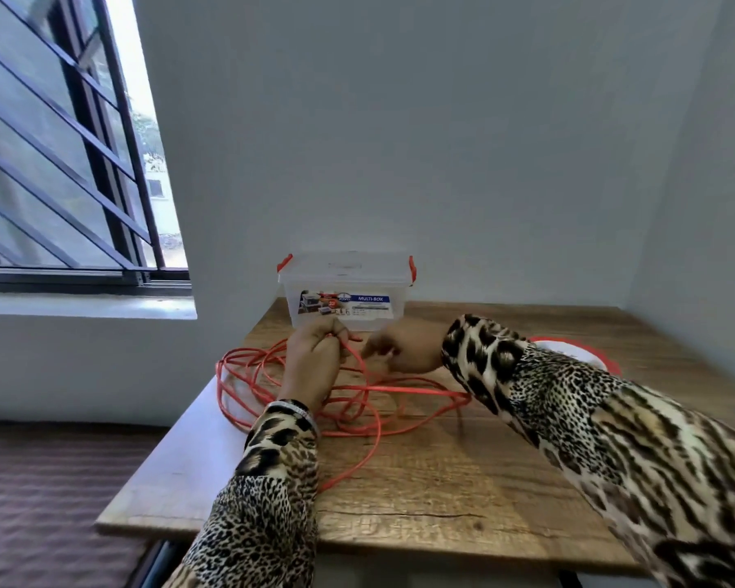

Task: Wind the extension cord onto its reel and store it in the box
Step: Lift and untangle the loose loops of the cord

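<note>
An orange extension cord (pixel 357 413) lies in loose tangled loops on the wooden table (pixel 442 481). My left hand (pixel 315 354) grips a strand of the cord just in front of the box. My right hand (pixel 404 348) hovers close beside it, blurred, fingers pointing toward the same strand; whether it holds the cord I cannot tell. A clear plastic box (pixel 346 290) with red latches and a closed lid stands at the table's far edge. A white reel with a red rim (pixel 586 354) lies flat at the right, partly hidden by my right sleeve.
The table stands in a corner against grey walls, with a barred window at the left. Its left edge drops to a brown floor. Bare wood shows in front of the cord, toward me.
</note>
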Demonstrator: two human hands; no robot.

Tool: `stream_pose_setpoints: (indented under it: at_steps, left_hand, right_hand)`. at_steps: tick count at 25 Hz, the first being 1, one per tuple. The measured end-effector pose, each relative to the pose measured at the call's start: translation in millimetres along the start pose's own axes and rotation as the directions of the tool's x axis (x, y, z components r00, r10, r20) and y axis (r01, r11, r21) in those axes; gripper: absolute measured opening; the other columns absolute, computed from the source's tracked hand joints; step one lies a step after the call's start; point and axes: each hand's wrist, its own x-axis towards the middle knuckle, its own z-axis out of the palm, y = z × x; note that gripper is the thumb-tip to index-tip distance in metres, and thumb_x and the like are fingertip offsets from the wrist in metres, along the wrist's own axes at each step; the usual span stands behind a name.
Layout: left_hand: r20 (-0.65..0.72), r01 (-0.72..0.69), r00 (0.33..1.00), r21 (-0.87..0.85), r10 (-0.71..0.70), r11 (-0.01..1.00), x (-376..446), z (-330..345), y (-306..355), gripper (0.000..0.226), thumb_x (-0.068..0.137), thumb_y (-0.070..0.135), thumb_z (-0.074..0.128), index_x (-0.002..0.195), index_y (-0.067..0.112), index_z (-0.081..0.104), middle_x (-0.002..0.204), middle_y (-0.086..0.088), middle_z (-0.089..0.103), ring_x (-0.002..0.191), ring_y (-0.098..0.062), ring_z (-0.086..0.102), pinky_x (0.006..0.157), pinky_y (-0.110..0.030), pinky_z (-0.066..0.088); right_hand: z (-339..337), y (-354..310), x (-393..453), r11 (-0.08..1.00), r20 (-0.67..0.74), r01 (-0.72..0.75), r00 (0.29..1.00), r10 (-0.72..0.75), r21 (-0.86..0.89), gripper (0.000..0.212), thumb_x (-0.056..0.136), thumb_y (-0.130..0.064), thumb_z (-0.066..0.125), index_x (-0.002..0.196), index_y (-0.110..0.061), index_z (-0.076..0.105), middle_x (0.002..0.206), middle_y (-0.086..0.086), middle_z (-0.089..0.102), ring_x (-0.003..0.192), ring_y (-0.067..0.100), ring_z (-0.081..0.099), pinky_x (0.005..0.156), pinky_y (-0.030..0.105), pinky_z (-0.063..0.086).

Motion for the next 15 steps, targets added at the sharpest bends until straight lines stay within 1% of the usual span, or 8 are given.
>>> stream_pose_setpoints:
  at_steps: [2, 3, 4, 6, 8, 11, 13, 15]
  left_hand:
    - [-0.056, -0.027, 0.998, -0.079, 0.023, 0.997, -2.3, -1.6, 3.5, 0.018, 0.064, 0.003, 0.039, 0.057, 0.013, 0.052, 0.066, -0.014, 0.052, 0.059, -0.014, 0.048, 0.054, -0.023, 0.040]
    - [-0.084, -0.031, 0.996, -0.122, 0.020, 0.992, -2.2, -2.6, 5.1, 0.015, 0.066, 0.004, 0.038, 0.060, 0.010, 0.050, 0.068, -0.013, 0.051, 0.063, -0.017, 0.048, 0.056, -0.024, 0.040]
    - [-0.108, -0.032, 0.994, -0.166, 0.014, 0.986, -1.3, -3.3, 6.1, 0.014, 0.068, 0.005, 0.037, 0.062, 0.007, 0.049, 0.071, -0.014, 0.052, 0.066, -0.021, 0.048, 0.058, -0.026, 0.040]
    - [-0.157, -0.047, 0.988, -0.235, 0.010, 0.971, 0.9, -6.0, 6.6, 0.016, 0.071, 0.007, 0.035, 0.065, 0.002, 0.049, 0.072, -0.017, 0.053, 0.067, -0.024, 0.049, 0.058, -0.029, 0.041]
    - [-0.208, -0.057, 0.978, -0.257, 0.003, 0.965, 2.5, -8.0, 5.1, 0.025, 0.079, 0.013, 0.038, 0.062, -0.001, 0.051, 0.068, -0.016, 0.054, 0.064, -0.023, 0.050, 0.059, -0.031, 0.042]
    - [-0.247, -0.053, 0.969, -0.107, 0.025, 0.993, 2.9, -9.3, -1.3, 0.043, 0.082, 0.027, 0.057, 0.062, -0.010, 0.053, 0.057, -0.014, 0.051, 0.054, -0.020, 0.046, 0.055, -0.033, 0.039]
    - [-0.246, -0.076, 0.965, 0.071, 0.091, 0.995, 2.3, -8.8, -4.5, 0.036, 0.077, 0.025, 0.064, 0.058, -0.004, 0.055, 0.053, -0.011, 0.050, 0.052, -0.017, 0.044, 0.053, -0.034, 0.039]
    - [-0.203, -0.109, 0.966, 0.238, 0.159, 0.965, 0.1, -6.4, -3.7, 0.025, 0.071, 0.018, 0.067, 0.054, 0.005, 0.053, 0.055, -0.006, 0.053, 0.054, -0.016, 0.048, 0.056, -0.033, 0.043]
  right_hand:
    - [11.1, -8.8, 3.1, 0.986, 0.141, 0.050, 0.987, -0.073, 0.161, 0.037, 0.087, -0.024, 0.066, 0.124, -0.021, 0.062, 0.104, -0.006, 0.066, 0.089, 0.006, 0.057, 0.086, 0.026, 0.045]
    - [15.0, -11.2, 3.5, 0.972, 0.144, 0.073, 0.984, -0.108, 0.224, 0.036, 0.085, -0.027, 0.070, 0.120, -0.022, 0.064, 0.095, -0.009, 0.065, 0.082, 0.003, 0.056, 0.079, 0.023, 0.045]
    - [18.4, -12.1, 4.3, 0.960, 0.109, 0.092, 0.986, -0.124, 0.266, 0.035, 0.084, -0.025, 0.071, 0.118, -0.020, 0.064, 0.094, -0.008, 0.065, 0.081, 0.004, 0.057, 0.076, 0.021, 0.044]
    - [25.6, -10.2, 7.3, 0.954, 0.015, 0.082, 0.996, -0.090, 0.290, 0.039, 0.084, -0.017, 0.069, 0.121, -0.015, 0.058, 0.100, 0.000, 0.064, 0.088, 0.014, 0.057, 0.079, 0.026, 0.045]
    - [31.5, -6.0, 9.2, 0.965, 0.013, 0.003, 1.000, -0.006, 0.261, 0.043, 0.087, -0.016, 0.065, 0.126, -0.013, 0.047, 0.099, 0.002, 0.059, 0.090, 0.019, 0.054, 0.077, 0.027, 0.041]
    - [27.9, 2.2, 6.8, 0.981, 0.047, -0.121, 0.992, 0.115, 0.151, 0.036, 0.095, -0.017, 0.051, 0.129, -0.008, 0.043, 0.116, 0.011, 0.059, 0.101, 0.025, 0.056, 0.079, 0.025, 0.039]
    - [9.5, 9.7, 5.3, 0.966, -0.034, -0.171, 0.983, 0.181, 0.195, 0.029, 0.097, -0.017, 0.045, 0.125, -0.008, 0.047, 0.113, 0.012, 0.060, 0.093, 0.022, 0.058, 0.077, 0.028, 0.044]
    - [-20.5, 19.7, 5.2, 0.963, -0.131, -0.194, 0.967, 0.220, 0.189, 0.024, 0.094, -0.020, 0.051, 0.115, -0.009, 0.056, 0.111, 0.009, 0.063, 0.093, 0.019, 0.055, 0.077, 0.027, 0.043]
